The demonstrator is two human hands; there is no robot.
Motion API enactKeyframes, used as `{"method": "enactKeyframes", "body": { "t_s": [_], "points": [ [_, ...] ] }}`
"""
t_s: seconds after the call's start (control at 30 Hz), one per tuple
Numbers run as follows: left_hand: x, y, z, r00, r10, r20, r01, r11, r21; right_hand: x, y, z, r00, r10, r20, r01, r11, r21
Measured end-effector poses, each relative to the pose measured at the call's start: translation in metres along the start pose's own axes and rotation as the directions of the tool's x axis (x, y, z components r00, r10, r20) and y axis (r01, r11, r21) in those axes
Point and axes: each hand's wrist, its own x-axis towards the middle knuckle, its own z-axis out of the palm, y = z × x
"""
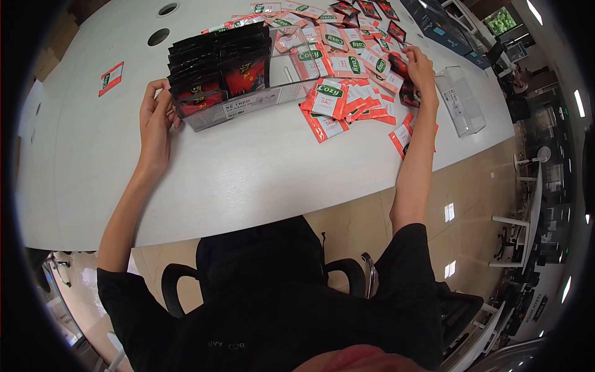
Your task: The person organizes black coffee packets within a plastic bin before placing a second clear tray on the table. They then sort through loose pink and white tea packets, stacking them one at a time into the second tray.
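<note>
A clear plastic rack [279, 96] stands on the table, its left part filled with rows of black-and-red packets [248, 71]. Against the rack's left end rests my left hand [158, 108], its fingers bent round the edge. Red-and-white Cozy sachets [328, 96] lie in a loose pile beside and behind the rack. At the right of the pile, my right hand [419, 71] has its fingers curled at some dark red packets [408, 93]; what lies between the fingertips is too small to make out.
An empty-looking clear plastic tray [460, 102] lies right of my right forearm. One Cozy sachet [111, 79] sits far left, near two round table holes. Dark boxes [443, 31] stand at the back right. The table's front edge [279, 216] curves before the chair.
</note>
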Motion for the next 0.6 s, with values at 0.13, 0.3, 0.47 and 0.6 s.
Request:
{"method": "enactKeyframes", "body": {
  "t_s": [0.13, 0.3, 0.47, 0.6],
  "points": [
    [0.0, -0.001, 0.001, 1.0, -0.008, -0.007, 0.008, 1.0, 0.0, -0.01, -0.002, -0.015, 0.963, 0.126, 0.24, -0.187, 0.95, 0.25],
    [-0.001, -0.001, 0.0, 1.0, 0.001, 0.003, -0.001, 1.0, -0.003, -0.01, 0.014, -0.021, 0.946, 0.027, 0.322, -0.137, 0.936, 0.325],
    [0.0, -0.002, -0.001, 1.0, 0.01, 0.021, -0.01, 1.0, -0.003, -0.014, -0.004, -0.032, 0.982, 0.037, 0.184, -0.085, 0.962, 0.259],
    [0.001, -0.003, -0.003, 1.0, 0.006, 0.014, -0.006, 1.0, 0.002, -0.013, -0.002, -0.029, 0.969, 0.06, 0.239, -0.13, 0.948, 0.289]
  ]
}}
